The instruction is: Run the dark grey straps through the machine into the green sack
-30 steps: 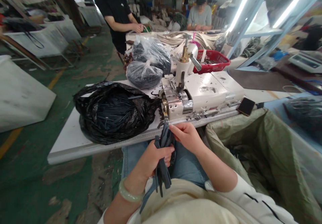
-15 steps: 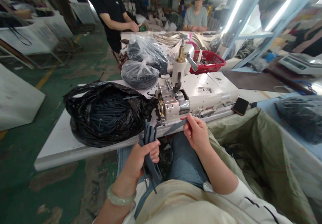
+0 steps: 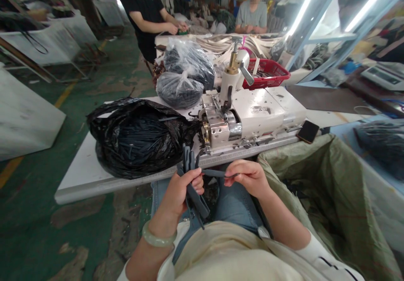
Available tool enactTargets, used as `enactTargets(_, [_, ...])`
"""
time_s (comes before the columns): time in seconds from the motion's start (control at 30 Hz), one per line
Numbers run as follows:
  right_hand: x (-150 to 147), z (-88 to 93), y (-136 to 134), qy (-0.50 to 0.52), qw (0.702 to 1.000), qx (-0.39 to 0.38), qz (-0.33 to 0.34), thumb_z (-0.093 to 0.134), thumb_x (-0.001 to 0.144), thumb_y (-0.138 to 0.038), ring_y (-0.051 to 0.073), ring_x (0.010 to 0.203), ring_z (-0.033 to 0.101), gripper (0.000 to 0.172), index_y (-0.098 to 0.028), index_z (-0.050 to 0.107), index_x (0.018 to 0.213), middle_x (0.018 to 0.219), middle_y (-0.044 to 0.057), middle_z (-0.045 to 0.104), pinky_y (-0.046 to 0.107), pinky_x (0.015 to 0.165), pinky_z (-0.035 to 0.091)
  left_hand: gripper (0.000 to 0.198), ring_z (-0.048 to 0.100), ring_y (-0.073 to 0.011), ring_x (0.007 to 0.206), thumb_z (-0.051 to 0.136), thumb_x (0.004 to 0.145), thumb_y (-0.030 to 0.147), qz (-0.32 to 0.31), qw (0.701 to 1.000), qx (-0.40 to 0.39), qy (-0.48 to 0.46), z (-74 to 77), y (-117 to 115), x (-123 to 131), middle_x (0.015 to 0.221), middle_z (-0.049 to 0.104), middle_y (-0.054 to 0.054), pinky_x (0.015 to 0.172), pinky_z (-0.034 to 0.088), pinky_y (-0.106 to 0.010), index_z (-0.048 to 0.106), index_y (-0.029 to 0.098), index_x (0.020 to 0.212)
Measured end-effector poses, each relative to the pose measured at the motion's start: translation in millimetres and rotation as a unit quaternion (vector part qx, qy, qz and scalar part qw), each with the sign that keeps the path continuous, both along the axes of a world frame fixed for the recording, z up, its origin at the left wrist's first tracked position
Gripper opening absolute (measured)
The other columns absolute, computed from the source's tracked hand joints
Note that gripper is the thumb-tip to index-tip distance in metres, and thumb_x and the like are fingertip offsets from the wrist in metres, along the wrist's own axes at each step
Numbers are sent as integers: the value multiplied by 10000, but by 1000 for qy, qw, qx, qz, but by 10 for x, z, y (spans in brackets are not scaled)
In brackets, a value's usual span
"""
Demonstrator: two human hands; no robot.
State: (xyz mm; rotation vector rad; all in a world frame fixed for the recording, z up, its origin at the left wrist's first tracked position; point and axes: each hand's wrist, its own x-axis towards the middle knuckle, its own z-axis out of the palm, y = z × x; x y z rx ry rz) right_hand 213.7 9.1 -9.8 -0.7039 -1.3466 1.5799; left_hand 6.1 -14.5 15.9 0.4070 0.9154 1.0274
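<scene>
My left hand (image 3: 181, 186) is wrapped round a bundle of dark grey strips (image 3: 198, 203), whose ends stick out above and below the fist. Between thumb and fingers, my right hand (image 3: 249, 177) pinches one single grey strip (image 3: 215, 173). That strip runs level across to my left thumb, where its far end meets the hand; whether the thumb grips it cannot be made out. Just beyond my hands stands a white machine (image 3: 259, 112) with a metal head and a lever on top. An open black plastic bag (image 3: 104, 156) full of similar strips (image 3: 142, 135) lies left of the machine.
Clear plastic bags (image 3: 179, 89) of dark pieces sit behind the machine, near a red basket (image 3: 271, 78). A phone (image 3: 308, 132) lies at the table's right. A green sack (image 3: 341, 180) gapes beside my right arm. Two people (image 3: 142, 11) work across the table.
My right hand has turned and come lower, and its strip now reaches my left hand instead of pointing freely at the table edge. The left hand still grips the bundle. The view shifted slightly.
</scene>
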Motion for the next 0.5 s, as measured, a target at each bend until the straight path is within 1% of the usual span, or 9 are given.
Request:
enactTargets(0.07, [50, -10, -19, 34, 998, -33, 38, 721, 715, -511, 225, 700, 695, 438, -193, 710, 1016, 845, 103, 705, 324, 592, 567, 365, 311, -39, 410, 701, 730, 270, -3, 1000, 19, 12, 17, -3, -15, 453, 350, 80, 420, 273, -187, 394, 170, 560])
enactTargets(0.13, [55, -27, -15, 72, 990, -105, 58, 609, 714, -675, 228, 709, 701, 652, -184, 652, 1140, 854, 114, 713, 309, 566, 566, 348, 320, -44, 408, 703, 728, 274, -4, 999, 32, 29, 38, -9, -19, 454, 358, 81, 420, 276, -193, 403, 175, 583])
enactTargets(0.2, [18, -31, 12, 75, 976, -185, 82, 407, 733, -796, 226, 700, 704, 811, -134, 641, 1139, 863, 144, 715, 297, 541, 564, 340, 327, -50, 406, 712, 717, 280, -5, 998, 41, 49, 55, -14, -8, 453, 363, 83, 420, 283, -199, 408, 181, 600])
enactTargets(0.23, [-11, -24, 31, 63, 969, -218, 99, 330, 747, -812, 225, 701, 705, 852, -110, 647, 1110, 867, 160, 714, 292, 538, 563, 339, 330, -52, 404, 716, 710, 284, -7, 997, 44, 60, 59, -15, 2, 453, 366, 83, 419, 285, -202, 411, 183, 602])
enactTargets(0.27, [-45, -11, 51, 47, 962, -240, 119, 301, 765, -806, 222, 698, 706, 856, -94, 649, 1088, 863, 168, 715, 284, 531, 561, 341, 332, -54, 402, 721, 703, 288, -10, 996, 47, 72, 58, -15, 14, 453, 369, 81, 417, 286, -204, 413, 184, 599])
enactTargets(0.3, [-81, 5, 72, 28, 956, -252, 146, 327, 784, -782, 215, 684, 706, 820, -86, 645, 1077, 850, 166, 718, 272, 521, 557, 344, 335, -54, 400, 726, 695, 292, -13, 995, 50, 85, 54, -14, 27, 452, 372, 79, 416, 287, -206, 416, 183, 592])
enactTargets(0.37, [-152, 41, 107, -8, 945, -256, 202, 476, 807, -683, 179, 589, 688, 658, -88, 640, 1036, 760, 126, 720, 225, 465, 528, 351, 339, -54, 395, 737, 678, 295, -19, 992, 51, 110, 37, -8, 52, 446, 375, 74, 413, 289, -208, 423, 179, 571])
enactTargets(0.43, [-207, 65, 134, -27, 933, -263, 246, 600, 802, -564, 132, 467, 638, 493, -94, 642, 945, 645, 71, 702, 171, 395, 473, 358, 340, -52, 392, 745, 667, 294, -16, 991, 48, 127, 18, 5, 61, 441, 375, 72, 412, 291, -207, 427, 174, 556])
enactTargets(0.5, [-236, 71, 156, -24, 921, -287, 261, 632, 800, -507, 113, 433, 618, 417, -95, 638, 862, 602, 54, 690, 151, 381, 456, 363, 341, -51, 396, 744, 671, 293, -7, 991, 46, 129, 9, 21, 42, 442, 373, 70, 412, 289, -204, 425, 172, 550])
